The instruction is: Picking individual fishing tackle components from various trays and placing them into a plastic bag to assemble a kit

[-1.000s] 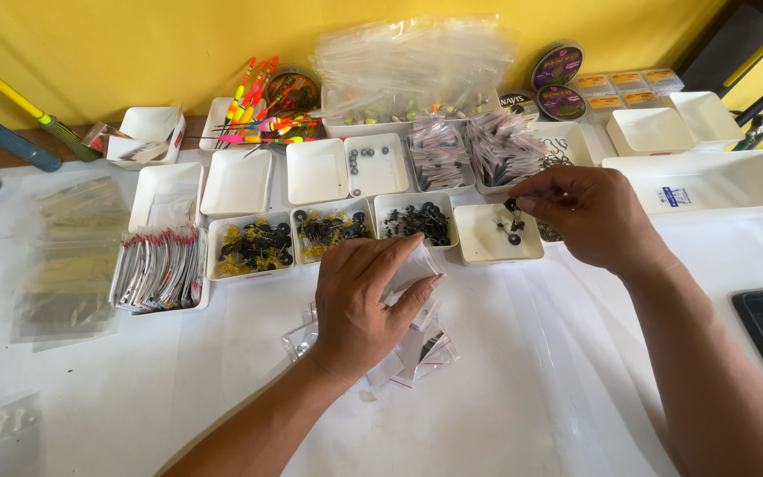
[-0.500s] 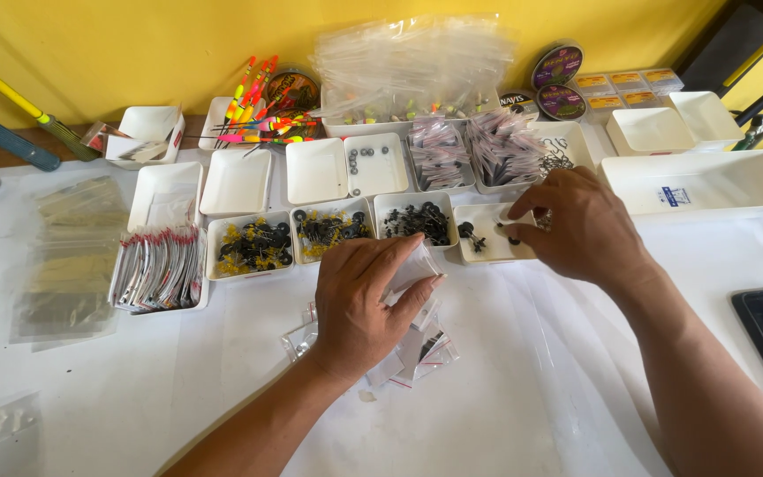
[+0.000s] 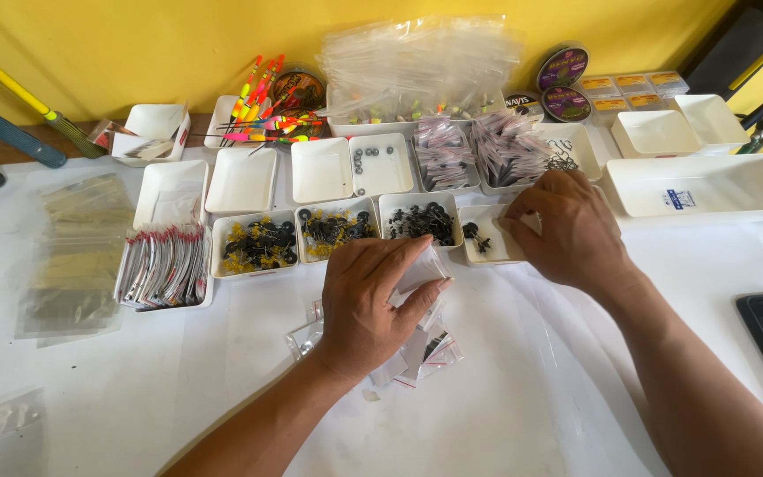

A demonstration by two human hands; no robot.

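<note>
Head view: the left hand (image 3: 368,309) pinches a small clear bag (image 3: 423,268) just in front of the tray (image 3: 485,253) of black bits. The right hand (image 3: 570,231) curls over that tray; its grip is hidden. Bits could spill past the bag's narrow mouth onto the counter (image 3: 576,389).
</note>
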